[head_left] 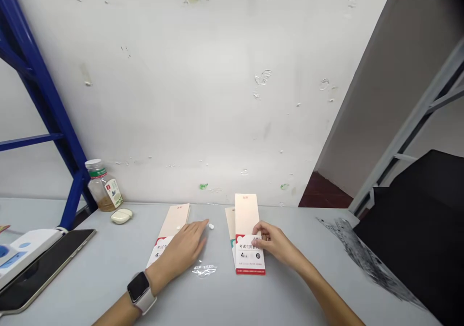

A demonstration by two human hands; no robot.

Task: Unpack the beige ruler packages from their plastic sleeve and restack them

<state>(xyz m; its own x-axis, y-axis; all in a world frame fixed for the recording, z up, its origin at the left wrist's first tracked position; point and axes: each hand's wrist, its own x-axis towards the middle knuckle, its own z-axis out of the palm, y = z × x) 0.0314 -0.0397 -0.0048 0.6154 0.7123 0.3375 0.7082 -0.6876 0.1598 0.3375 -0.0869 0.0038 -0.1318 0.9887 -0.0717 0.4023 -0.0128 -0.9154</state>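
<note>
R hand (271, 243) pinching cream exam-use packet (247, 236), L hand (183, 248) open and flat.
R thumb & fingers grip the packet's R edge, approx 12–1 o'clock on tabletop (90, 280), w/ 2nd packet (229, 222) just behind it. L hand released, lying across lower part of 3rd packet (174, 222) at 11–12 o'clock, fingertips just short of small white bead (211, 226). Labelled glass jar (103, 190) at 10 o'clock, smartwatch (139, 287) on L wrist.
</note>
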